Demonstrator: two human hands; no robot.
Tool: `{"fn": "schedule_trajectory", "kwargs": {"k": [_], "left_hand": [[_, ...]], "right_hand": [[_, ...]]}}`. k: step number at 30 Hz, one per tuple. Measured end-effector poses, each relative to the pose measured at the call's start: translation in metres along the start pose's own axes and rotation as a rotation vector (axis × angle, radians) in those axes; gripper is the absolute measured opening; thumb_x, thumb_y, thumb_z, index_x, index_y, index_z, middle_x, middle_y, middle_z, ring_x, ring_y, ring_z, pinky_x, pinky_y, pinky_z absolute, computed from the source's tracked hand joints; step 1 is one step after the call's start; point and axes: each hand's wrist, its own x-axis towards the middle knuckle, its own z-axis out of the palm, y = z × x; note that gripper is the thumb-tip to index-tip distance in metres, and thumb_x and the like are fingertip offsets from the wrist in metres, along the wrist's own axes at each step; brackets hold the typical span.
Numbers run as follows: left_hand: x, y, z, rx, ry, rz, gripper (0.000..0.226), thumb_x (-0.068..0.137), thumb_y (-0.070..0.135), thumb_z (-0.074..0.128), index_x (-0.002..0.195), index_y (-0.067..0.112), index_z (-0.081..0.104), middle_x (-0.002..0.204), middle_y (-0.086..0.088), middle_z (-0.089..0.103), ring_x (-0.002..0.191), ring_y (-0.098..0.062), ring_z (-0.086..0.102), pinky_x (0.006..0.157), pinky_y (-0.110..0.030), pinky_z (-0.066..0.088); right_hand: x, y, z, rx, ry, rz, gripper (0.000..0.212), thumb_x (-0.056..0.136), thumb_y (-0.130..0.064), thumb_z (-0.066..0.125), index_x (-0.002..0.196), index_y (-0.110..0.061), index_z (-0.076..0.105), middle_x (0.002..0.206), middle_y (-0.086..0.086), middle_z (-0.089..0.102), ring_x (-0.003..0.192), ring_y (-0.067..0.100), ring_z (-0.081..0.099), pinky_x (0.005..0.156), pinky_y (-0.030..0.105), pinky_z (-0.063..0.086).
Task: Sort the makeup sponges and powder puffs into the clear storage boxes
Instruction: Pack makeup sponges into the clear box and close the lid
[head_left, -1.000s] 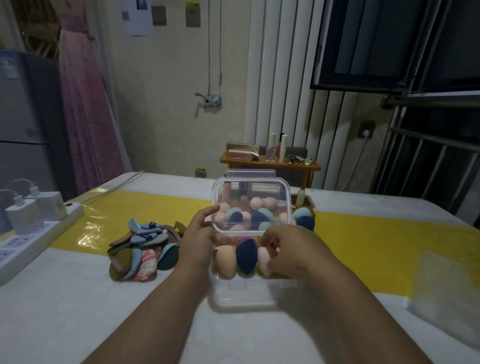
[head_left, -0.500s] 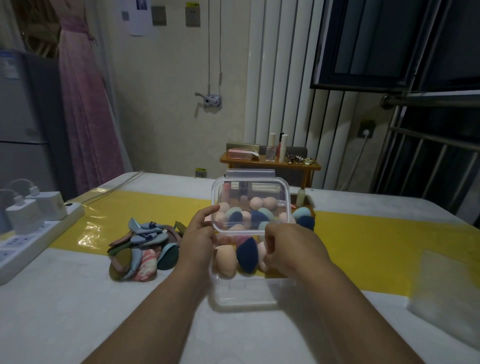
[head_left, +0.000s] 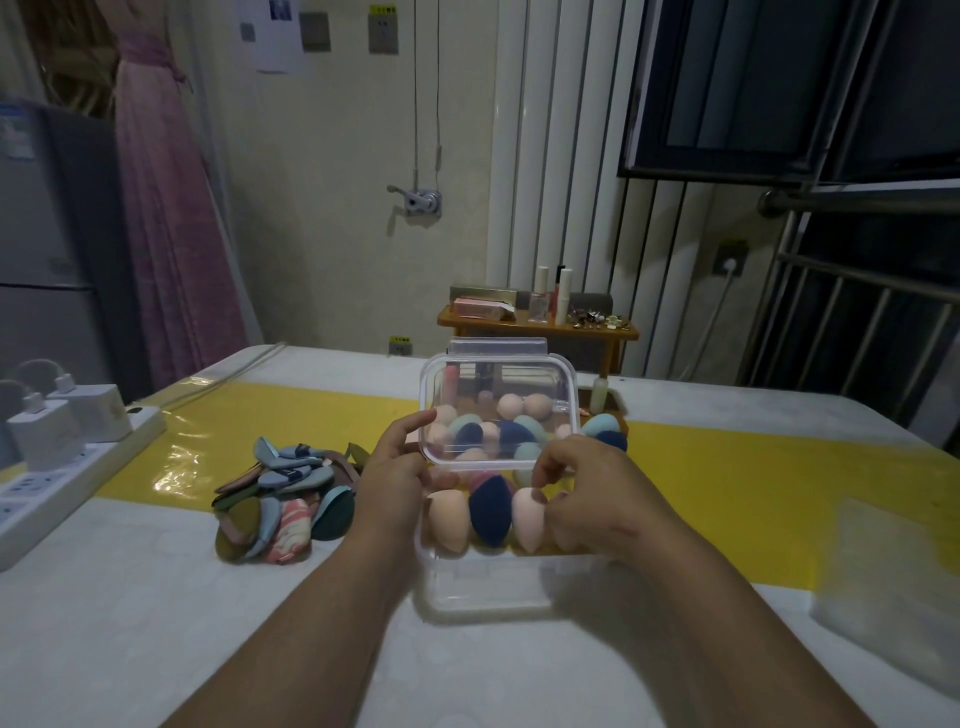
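A clear storage box (head_left: 483, 592) stands on the table in front of me, its clear lid (head_left: 498, 374) tilted up at the back. Its front row holds a peach sponge (head_left: 449, 522), a navy sponge (head_left: 491, 512) and a pale pink sponge (head_left: 525, 525). My left hand (head_left: 392, 475) holds the lid's lower left corner, index finger along its edge. With curled fingers, my right hand (head_left: 597, 493) pinches the pale pink sponge. More sponges (head_left: 602, 428) show behind and through the lid. A pile of flat powder puffs (head_left: 280, 499) lies left of the box.
A white power strip with chargers (head_left: 62, 467) lies along the table's left edge. A clear plastic piece (head_left: 883, 597) sits at the right. A yellow runner (head_left: 753, 483) crosses the table. A small bottle (head_left: 598, 392) stands behind the lid.
My right hand has drawn back a little to the right, uncovering the pale pink sponge in the front row. The left hand and the lid have stayed in place.
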Motion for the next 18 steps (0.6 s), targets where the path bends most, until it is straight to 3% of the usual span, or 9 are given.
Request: {"fn": "schedule_trajectory", "kwargs": {"k": [4, 6, 8, 11, 16, 18], "left_hand": [[0.0, 0.001, 0.001, 0.014, -0.001, 0.001, 0.056, 0.086, -0.014, 0.036, 0.114, 0.024, 0.067, 0.105, -0.005, 0.064, 0.084, -0.023, 0.066, 0.049, -0.027, 0.054], [0.0, 0.001, 0.0, 0.014, -0.002, 0.01, 0.056, 0.086, -0.013, 0.036, 0.114, 0.024, 0.067, 0.102, -0.005, 0.065, 0.082, -0.023, 0.066, 0.048, -0.025, 0.053], [0.0, 0.001, -0.001, 0.016, -0.003, 0.02, 0.054, 0.086, -0.013, 0.038, 0.114, 0.023, 0.067, 0.099, -0.004, 0.065, 0.081, -0.022, 0.067, 0.05, -0.027, 0.054], [0.003, 0.0, -0.004, 0.036, 0.006, 0.036, 0.053, 0.085, -0.012, 0.041, 0.113, 0.025, 0.067, 0.102, -0.004, 0.065, 0.087, -0.025, 0.067, 0.058, -0.031, 0.054], [0.015, -0.004, -0.011, 0.092, 0.047, 0.059, 0.06, 0.081, -0.011, 0.04, 0.11, 0.032, 0.069, 0.108, -0.005, 0.064, 0.1, -0.031, 0.064, 0.065, -0.035, 0.052], [0.018, -0.005, -0.014, 0.099, 0.063, 0.068, 0.061, 0.079, -0.01, 0.041, 0.104, 0.037, 0.071, 0.112, -0.008, 0.064, 0.104, -0.033, 0.063, 0.069, -0.039, 0.051]], "right_hand": [[0.002, 0.005, 0.0, 0.011, 0.072, -0.053, 0.026, 0.084, -0.011, 0.068, 0.087, -0.035, 0.059, 0.101, -0.012, 0.056, 0.091, 0.01, 0.054, 0.066, 0.018, 0.041], [0.004, 0.008, -0.003, 0.031, 0.165, -0.071, 0.021, 0.086, -0.012, 0.062, 0.086, -0.032, 0.06, 0.094, -0.011, 0.058, 0.085, 0.008, 0.054, 0.067, 0.021, 0.045], [0.007, 0.014, -0.006, 0.073, 0.286, -0.055, 0.019, 0.086, -0.011, 0.059, 0.084, -0.029, 0.063, 0.089, -0.008, 0.061, 0.082, 0.013, 0.056, 0.067, 0.028, 0.047], [0.011, 0.026, -0.009, 0.101, 0.392, 0.031, 0.018, 0.087, -0.007, 0.057, 0.085, -0.023, 0.064, 0.092, 0.0, 0.064, 0.081, 0.02, 0.054, 0.064, 0.029, 0.039], [0.023, 0.052, -0.002, 0.096, 0.324, 0.164, 0.032, 0.089, 0.0, 0.053, 0.108, -0.023, 0.066, 0.109, 0.001, 0.063, 0.089, 0.02, 0.053, 0.067, 0.026, 0.041], [0.03, 0.062, 0.005, 0.093, 0.253, 0.172, 0.039, 0.087, -0.003, 0.058, 0.119, -0.025, 0.064, 0.117, -0.002, 0.063, 0.096, 0.019, 0.056, 0.074, 0.027, 0.043]]}}
